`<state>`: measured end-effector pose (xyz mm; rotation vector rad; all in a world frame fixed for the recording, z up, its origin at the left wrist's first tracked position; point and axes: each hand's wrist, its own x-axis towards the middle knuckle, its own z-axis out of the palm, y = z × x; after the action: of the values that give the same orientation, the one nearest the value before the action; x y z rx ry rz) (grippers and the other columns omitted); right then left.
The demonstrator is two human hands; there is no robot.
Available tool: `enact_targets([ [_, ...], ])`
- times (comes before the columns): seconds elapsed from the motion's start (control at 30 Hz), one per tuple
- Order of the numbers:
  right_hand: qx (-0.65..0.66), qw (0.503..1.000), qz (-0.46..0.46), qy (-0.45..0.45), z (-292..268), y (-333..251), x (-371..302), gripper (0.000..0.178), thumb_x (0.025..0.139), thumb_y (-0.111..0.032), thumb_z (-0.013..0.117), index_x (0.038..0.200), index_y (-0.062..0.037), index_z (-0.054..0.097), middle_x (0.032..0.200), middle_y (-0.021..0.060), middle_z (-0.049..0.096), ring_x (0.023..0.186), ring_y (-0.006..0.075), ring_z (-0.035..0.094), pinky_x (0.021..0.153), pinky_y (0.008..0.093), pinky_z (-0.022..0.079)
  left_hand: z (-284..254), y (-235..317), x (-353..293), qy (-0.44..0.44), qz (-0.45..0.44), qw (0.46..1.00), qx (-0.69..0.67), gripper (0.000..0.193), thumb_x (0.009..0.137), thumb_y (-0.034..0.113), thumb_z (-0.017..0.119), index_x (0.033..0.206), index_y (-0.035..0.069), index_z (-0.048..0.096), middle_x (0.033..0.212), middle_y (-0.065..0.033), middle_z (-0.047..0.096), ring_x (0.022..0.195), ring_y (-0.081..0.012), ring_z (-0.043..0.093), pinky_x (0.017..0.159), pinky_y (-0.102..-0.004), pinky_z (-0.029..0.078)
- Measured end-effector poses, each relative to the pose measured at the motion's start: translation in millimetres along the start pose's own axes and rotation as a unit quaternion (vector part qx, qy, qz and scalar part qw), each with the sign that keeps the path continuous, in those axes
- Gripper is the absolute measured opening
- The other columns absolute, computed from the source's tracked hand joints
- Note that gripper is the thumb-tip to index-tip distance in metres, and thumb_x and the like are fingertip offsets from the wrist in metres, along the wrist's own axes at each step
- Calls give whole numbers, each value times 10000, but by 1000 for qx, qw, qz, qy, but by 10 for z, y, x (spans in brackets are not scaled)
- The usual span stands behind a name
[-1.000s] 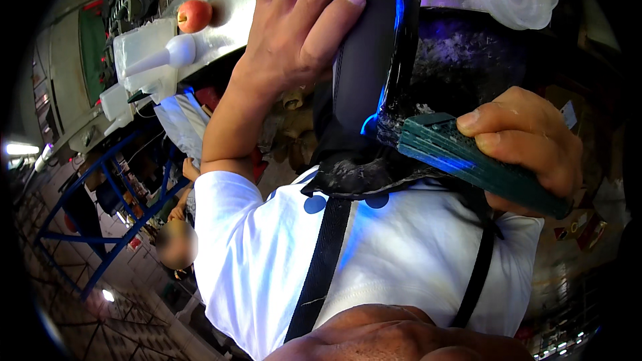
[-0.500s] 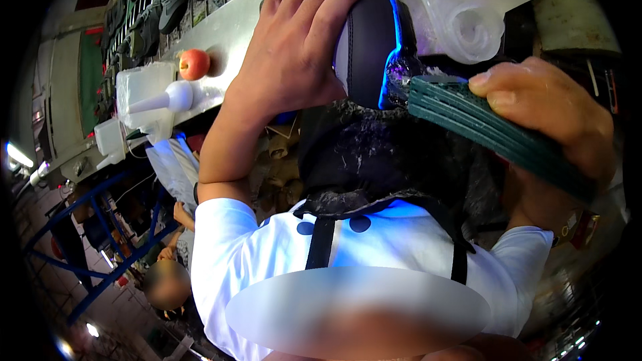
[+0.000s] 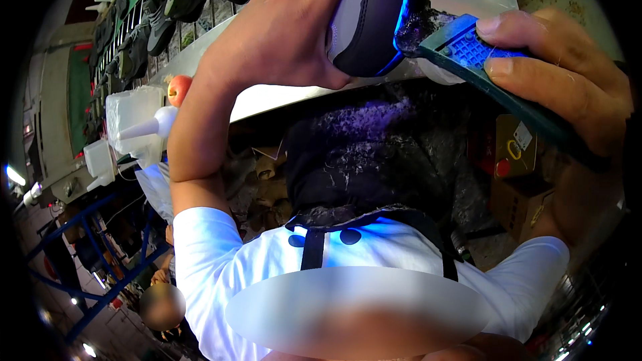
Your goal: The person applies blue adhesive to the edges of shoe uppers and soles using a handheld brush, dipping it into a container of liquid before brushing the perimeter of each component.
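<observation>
Shoe (image 3: 368,23), dark with a blue-lit edge, is held up at top centre, the left hand (image 3: 281,33) wrapped around its left side, fingers curled tight over it. Right hand (image 3: 562,80) pinches a green brush (image 3: 468,50), thumb on top, bristles touching the shoe's rim. Best to keep strokes short and the shoe steady. Far left: shelf (image 3: 200,53), apple (image 3: 177,88), squeeze bottle (image 3: 150,124).

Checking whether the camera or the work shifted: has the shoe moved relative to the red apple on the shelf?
Yes. The shoe now sits farther right of and higher than the apple.
</observation>
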<state>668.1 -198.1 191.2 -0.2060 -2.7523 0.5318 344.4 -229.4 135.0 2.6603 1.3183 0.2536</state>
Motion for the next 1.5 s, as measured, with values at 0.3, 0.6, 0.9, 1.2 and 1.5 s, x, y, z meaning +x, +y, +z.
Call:
enact_targets([
  [0.3,332,904,180,200,520,476,-352,485,925,-95,686,1355,85,551,1145,241,686,1013,295,706,884,341,580,-205,-104,49,-6,-18,988,-156,1182,577,360,942,1517,26,308,1258,-232,642,1115,-392,666,965,-444,535],
  [0.6,440,769,24,463,1682,491,466,284,900,21,681,1174,95,678,1089,268,725,1059,347,724,912,396,613,-17,-567,21,-26,10,959,-284,1168,576,355,991,1494,21,352,1238,-156,675,1081,-248,689,974,-391,535],
  [0.9,269,921,52,278,970,587,133,383,934,-6,662,1302,95,621,1154,251,710,1037,337,718,925,407,574,-21,-738,-63,-60,38,976,-207,1292,563,299,1015,1543,-24,239,1397,-206,562,1227,-284,610,1046,-391,490],
  [1.2,131,953,40,271,844,652,275,371,833,-24,778,1188,49,696,1162,262,711,1041,344,724,945,403,561,-37,-705,-77,-49,-1,979,-198,1401,589,226,1009,1575,-41,50,1370,-232,574,1226,-293,613,1040,-376,504],
  [1.5,154,967,36,201,1085,570,228,373,897,87,620,1268,126,634,1291,314,637,1249,358,625,1085,423,474,-89,-649,-46,-57,-17,956,-286,1411,575,122,1009,1579,-8,27,1327,-221,596,1190,-247,627,1015,-390,556],
])
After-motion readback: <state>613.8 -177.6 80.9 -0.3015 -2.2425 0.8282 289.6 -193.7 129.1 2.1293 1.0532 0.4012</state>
